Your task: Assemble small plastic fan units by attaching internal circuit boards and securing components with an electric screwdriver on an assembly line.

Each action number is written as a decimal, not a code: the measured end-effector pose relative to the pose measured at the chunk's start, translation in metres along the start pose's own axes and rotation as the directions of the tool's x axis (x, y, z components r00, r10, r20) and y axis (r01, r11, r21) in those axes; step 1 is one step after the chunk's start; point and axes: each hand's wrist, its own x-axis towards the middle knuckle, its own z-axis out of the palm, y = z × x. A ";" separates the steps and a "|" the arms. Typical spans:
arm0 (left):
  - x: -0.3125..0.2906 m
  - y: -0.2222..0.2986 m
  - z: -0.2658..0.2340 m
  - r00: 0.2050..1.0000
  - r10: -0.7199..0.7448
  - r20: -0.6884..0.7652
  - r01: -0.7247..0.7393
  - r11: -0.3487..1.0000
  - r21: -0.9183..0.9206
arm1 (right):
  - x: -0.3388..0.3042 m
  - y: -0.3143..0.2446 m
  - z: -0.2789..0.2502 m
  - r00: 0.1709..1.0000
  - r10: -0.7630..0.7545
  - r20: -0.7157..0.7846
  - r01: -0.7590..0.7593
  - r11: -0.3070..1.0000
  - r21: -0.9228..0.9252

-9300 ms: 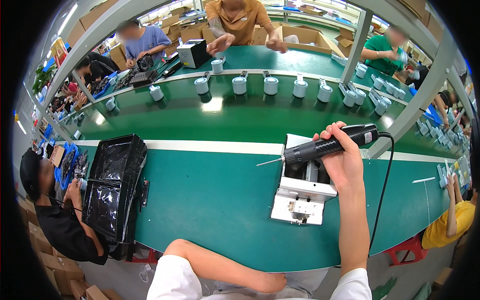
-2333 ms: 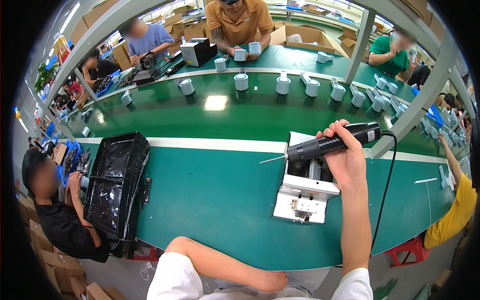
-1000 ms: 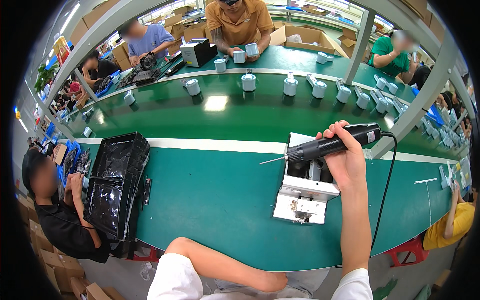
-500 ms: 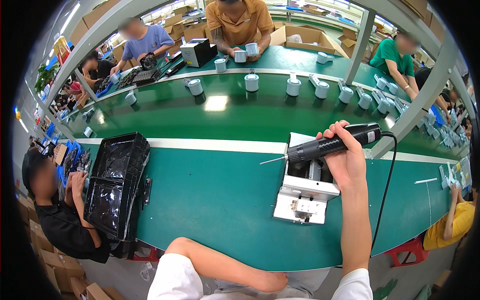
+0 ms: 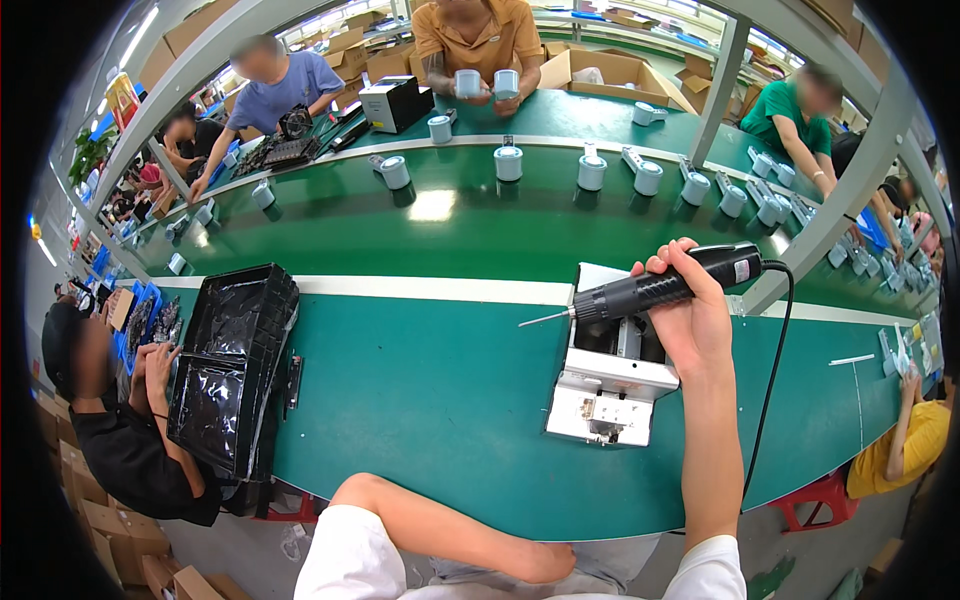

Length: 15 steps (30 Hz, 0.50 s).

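Observation:
My right hand [image 5: 692, 310] is wrapped round a black electric screwdriver [image 5: 650, 290], held level over the bench with its thin bit pointing left. A black cable runs from its back end down past my forearm. Below the screwdriver stands a white and silver metal fixture [image 5: 612, 385], partly covered by the tool and my hand; a small metal piece sits on its near part. My left forearm lies across the front edge of the bench, and my left hand [image 5: 550, 562] rests low near my lap. Its fingers are hidden.
Black trays [image 5: 235, 350] lined with plastic stand at the left of the green bench [image 5: 430, 400], beside a small dark metal part [image 5: 294, 382]. Beyond, a green conveyor [image 5: 340, 230] carries several light-blue devices [image 5: 508, 163]. Co-workers sit left, right and opposite. A grey frame post [image 5: 830, 220] rises at right.
The devices on the conveyor have shifted slightly to the right. The co-worker opposite has moved two light-blue pieces apart; another at far left reaches lower toward the belt. My hands stay put.

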 end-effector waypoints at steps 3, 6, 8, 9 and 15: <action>-0.002 0.000 -0.001 1.000 -0.020 -0.018 0.020 1.000 -0.002 | 0.001 0.000 0.000 1.000 0.000 0.002 0.000 1.000 -0.001; -0.004 -0.002 0.002 0.997 -0.013 -0.074 0.012 1.000 -0.005 | 0.000 0.000 0.000 1.000 0.000 -0.002 0.000 1.000 -0.007; -0.006 -0.003 0.001 0.991 -0.015 -0.130 0.011 0.999 -0.032 | 0.000 0.001 0.001 1.000 0.008 -0.004 -0.008 1.000 -0.010; -0.006 -0.004 0.000 0.993 0.010 -0.118 -0.017 0.998 -0.052 | 0.000 0.001 0.001 1.000 0.005 -0.008 -0.005 1.000 -0.012; 0.009 -0.009 -0.001 0.984 0.141 -0.109 -0.167 0.945 -0.281 | -0.001 0.000 0.002 1.000 0.006 -0.012 -0.006 1.000 -0.019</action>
